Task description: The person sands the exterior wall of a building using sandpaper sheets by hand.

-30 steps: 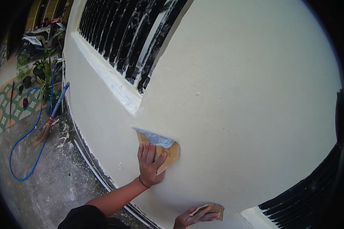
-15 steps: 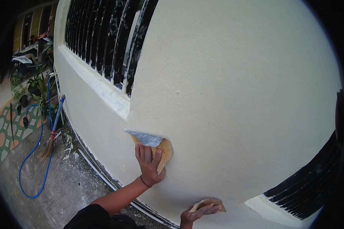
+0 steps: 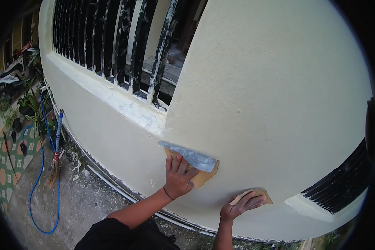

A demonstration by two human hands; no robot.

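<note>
My left hand (image 3: 179, 179), with a dark band at the wrist, presses a sheet of sandpaper (image 3: 206, 177) against the cream wall (image 3: 237, 125). The sheet's brown backing faces me, and its upper edge curls over to show a grey side. Lower and to the right, my right hand (image 3: 242, 206) holds a smaller folded piece of sandpaper (image 3: 260, 193) flat on the wall under its fingers. Both hands are below the paint-smeared sill (image 3: 129, 108) of the barred window (image 3: 125, 46).
Another barred opening (image 3: 341, 179) is at the lower right. On the left, a broom (image 3: 56, 158) leans by a blue hose (image 3: 31, 200) on the concrete. Potted plants (image 3: 29, 104) and patterned tiles (image 3: 4, 162) lie beyond. A white pipe (image 3: 112, 189) follows the wall's foot.
Both hands have shifted right in view with their sandpaper, the right one also upward. The left sheet's curl now covers more of its backing. The camera view has shifted, showing more window.
</note>
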